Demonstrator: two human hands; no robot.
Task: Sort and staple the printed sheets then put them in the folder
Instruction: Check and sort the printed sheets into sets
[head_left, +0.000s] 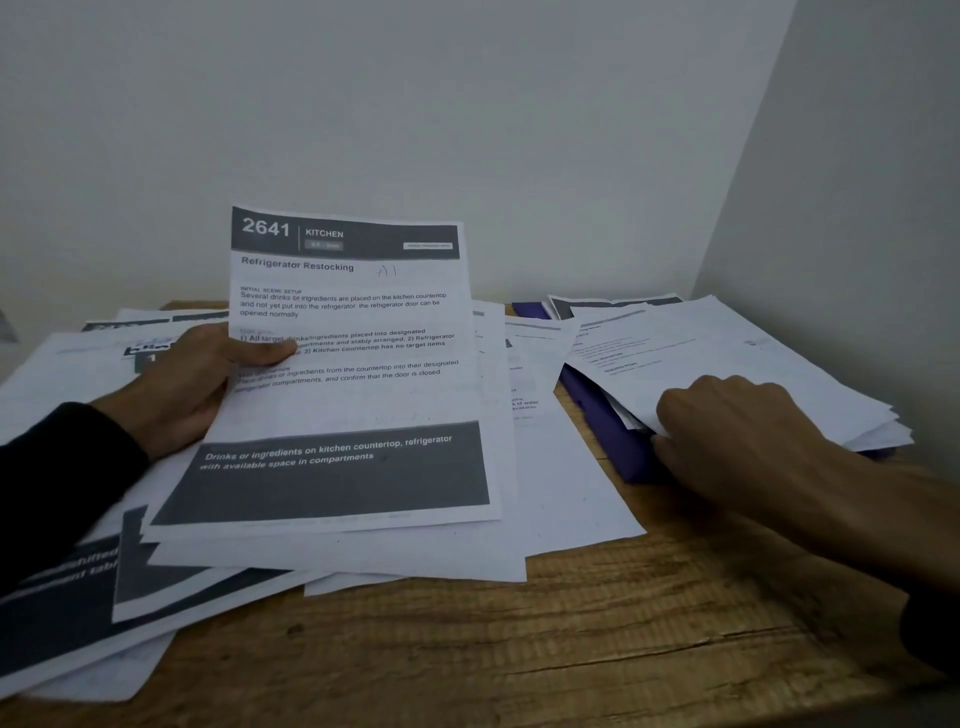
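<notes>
Holding a printed sheet (353, 322) tilted up off the pile, my left hand (182, 384) pinches its left edge, thumb across the text and fingers behind the paper. I read the header as "2641 KITCHEN", the title "Refrigerator Restocking", a faint pen mark beside the title, and a dark band lower down reading "Drinks or ingredients on kitchen countertop, refrigerator with available space in compartments".

My right hand (737, 421) lies knuckles up on the near edge of a second stack of sheets (737, 353) at the right; its fingertips are curled under the paper edge, so I cannot tell how firmly it grips. That stack rests on a purple folder (618, 441), which shows along the stack's left side and again at the far edge.

Loose sheets (550, 467) overlap across the left and centre of the wooden table (519, 649), several overhanging toward the near left corner. Bare wood remains along the near edge and between the two paper masses. White walls (519, 130) close off the far side and the right, meeting in a corner just behind the right stack.
</notes>
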